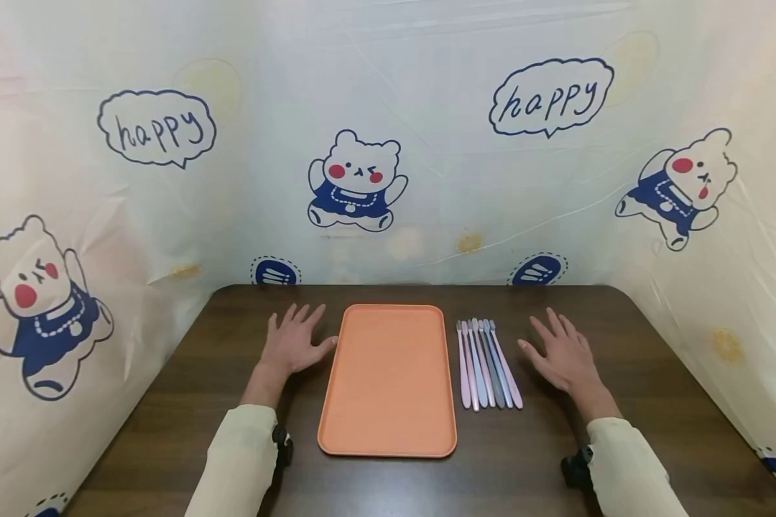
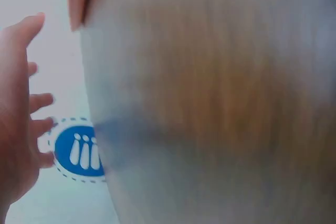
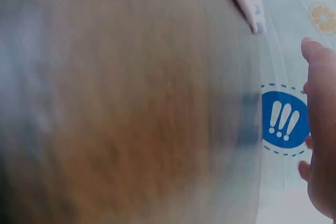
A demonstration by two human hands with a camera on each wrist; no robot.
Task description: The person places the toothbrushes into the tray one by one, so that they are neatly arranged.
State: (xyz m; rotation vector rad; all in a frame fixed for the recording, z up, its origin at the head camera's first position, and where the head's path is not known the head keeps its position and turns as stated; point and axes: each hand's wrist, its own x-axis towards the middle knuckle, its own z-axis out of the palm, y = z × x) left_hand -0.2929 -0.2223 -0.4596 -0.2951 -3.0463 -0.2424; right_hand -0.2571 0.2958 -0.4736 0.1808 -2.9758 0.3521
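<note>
While the left hand [image 1: 291,346] and right hand [image 1: 562,355] are well apart, fingers extended, the orange tray [image 1: 388,380] and toothbrushes [image 1: 481,384] lie side by side between them — left thumb just beside the tray's rim — and open tabletop [image 1: 187,416] reaches outward to both side edges.

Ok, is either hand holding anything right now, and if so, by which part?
Nothing is held: the left hand is spread beside the tray, and the right hand is open, apart from the toothbrushes.

Both arms [image 1: 236,456] out front, left hand [image 1: 291,346] and right hand [image 1: 564,355] kinda relaxed, fingers [image 1: 315,314] spread, thumbs [image 1: 325,347] pointing inward.
</note>
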